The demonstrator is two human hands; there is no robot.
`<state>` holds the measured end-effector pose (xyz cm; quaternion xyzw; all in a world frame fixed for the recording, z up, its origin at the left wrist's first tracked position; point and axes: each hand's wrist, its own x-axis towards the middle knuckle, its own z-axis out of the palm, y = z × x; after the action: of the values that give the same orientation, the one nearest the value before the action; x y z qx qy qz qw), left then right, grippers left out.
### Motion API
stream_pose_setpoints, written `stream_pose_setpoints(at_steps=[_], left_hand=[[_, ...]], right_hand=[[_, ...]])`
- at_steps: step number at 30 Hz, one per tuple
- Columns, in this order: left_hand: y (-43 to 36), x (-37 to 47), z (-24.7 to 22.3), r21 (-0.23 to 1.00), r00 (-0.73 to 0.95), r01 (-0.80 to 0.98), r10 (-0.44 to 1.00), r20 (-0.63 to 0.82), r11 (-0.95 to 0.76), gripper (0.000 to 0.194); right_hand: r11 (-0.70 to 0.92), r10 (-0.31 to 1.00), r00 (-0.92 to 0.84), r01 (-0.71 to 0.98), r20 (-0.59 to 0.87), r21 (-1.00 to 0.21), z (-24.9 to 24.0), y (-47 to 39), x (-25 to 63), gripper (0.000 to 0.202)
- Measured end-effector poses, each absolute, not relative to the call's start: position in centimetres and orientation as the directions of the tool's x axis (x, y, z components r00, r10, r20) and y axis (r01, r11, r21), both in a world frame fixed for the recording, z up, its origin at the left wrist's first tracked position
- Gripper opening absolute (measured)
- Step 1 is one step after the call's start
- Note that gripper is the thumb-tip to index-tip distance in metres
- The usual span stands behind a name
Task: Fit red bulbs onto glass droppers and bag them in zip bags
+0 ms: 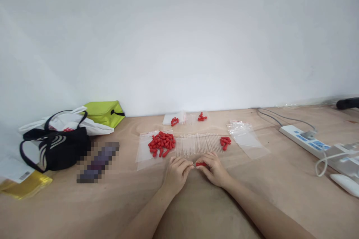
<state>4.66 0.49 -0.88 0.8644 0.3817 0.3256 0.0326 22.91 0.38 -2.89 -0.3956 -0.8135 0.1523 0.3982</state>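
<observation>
My left hand (176, 173) pinches a thin, pale tube (193, 165), most of it hidden by the fingers. Close beside it, my right hand (214, 170) is closed on a small red bulb (200, 164) that lines up with the tube; whether they are joined I cannot tell. Just beyond the fingers lies a wide row of thin pale tubes (200, 143). To its left, a heap of red bulbs (161, 142) rests on a clear plastic bag (143, 154). Several more red bulbs (225, 142) sit at the row's right end.
Near the wall lie small bags (167, 118) with red bulbs. A clear bag (248, 138) lies right of the row. Farther right are a power strip (303, 140) with cables and a white mouse (344, 184). A black bag (66, 149) and a lime-green bag (103, 112) stand left.
</observation>
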Motion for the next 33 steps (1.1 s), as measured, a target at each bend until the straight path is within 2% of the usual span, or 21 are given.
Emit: stream_pose_setpoints(at_steps=[5,9,17,33], left_hand=[[1.0,3.4,-0.7,0.284,0.475,0.661,0.68,0.558,-0.695,0.016],[0.9,3.0,-0.7,0.278,0.49,0.664,0.684,0.541,-0.695,0.017],[0.8,3.3,-0.8,0.257,0.502,0.665,0.674,0.542,-0.701,0.02],[0.4,3.6,-0.9,0.292,0.489,0.661,0.691,0.532,-0.692,0.022]], right_hand=[[0.598,0.793,-0.304,0.555,0.528,-0.578,-2.8,0.6,23.6,0.011],[0.623,0.777,-0.374,0.573,0.507,-0.532,-2.6,0.5,23.9,0.011],[0.649,0.746,-0.403,0.617,0.53,-0.445,-2.8,0.5,23.2,0.01],[0.718,0.682,-0.468,0.577,0.563,-0.39,-2.7,0.6,23.0,0.014]])
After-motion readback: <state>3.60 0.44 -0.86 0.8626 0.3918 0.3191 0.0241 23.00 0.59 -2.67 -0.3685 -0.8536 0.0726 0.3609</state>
